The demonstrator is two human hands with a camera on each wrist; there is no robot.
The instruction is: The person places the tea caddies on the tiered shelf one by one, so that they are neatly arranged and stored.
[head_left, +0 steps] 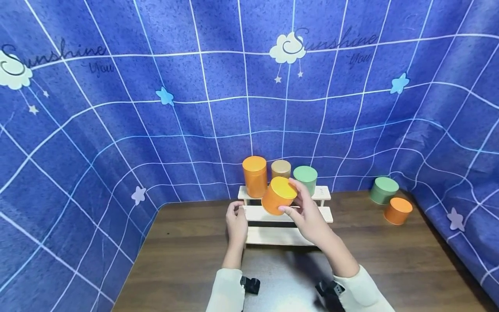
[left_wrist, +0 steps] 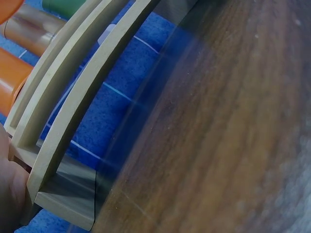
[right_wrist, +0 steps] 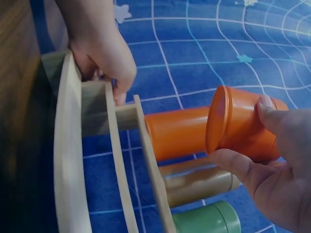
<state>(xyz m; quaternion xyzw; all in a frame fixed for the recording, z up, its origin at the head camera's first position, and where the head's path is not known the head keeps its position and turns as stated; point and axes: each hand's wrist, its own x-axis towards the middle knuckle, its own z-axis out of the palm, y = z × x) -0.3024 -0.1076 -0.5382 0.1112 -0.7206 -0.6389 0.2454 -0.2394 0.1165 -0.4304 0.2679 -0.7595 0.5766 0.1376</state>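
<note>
Tilted in the air over the rack, a short orange tin (head_left: pixel 277 197) is held in my right hand (head_left: pixel 309 219), thumb and fingers on opposite sides. My left hand (head_left: pixel 237 223) grips the left end of a three-tier wooden rack (head_left: pixel 277 236); in the right wrist view its fingers curl at the rack's side. On the top tier stand a tall orange tin (head_left: pixel 255 177), a gold tin (head_left: pixel 281 168) and a green tin (head_left: pixel 306 177). The held tin hides part of the gold tin and the middle tier. Only a sliver of the left hand (left_wrist: pixel 12 194) shows in the left wrist view.
To the right on the brown wooden table (head_left: pixel 183 260) stand another green tin (head_left: pixel 384 190) and a short orange tin (head_left: pixel 398 211), side by side. A blue patterned curtain (head_left: pixel 218 108) hangs behind the rack and along both sides of the table.
</note>
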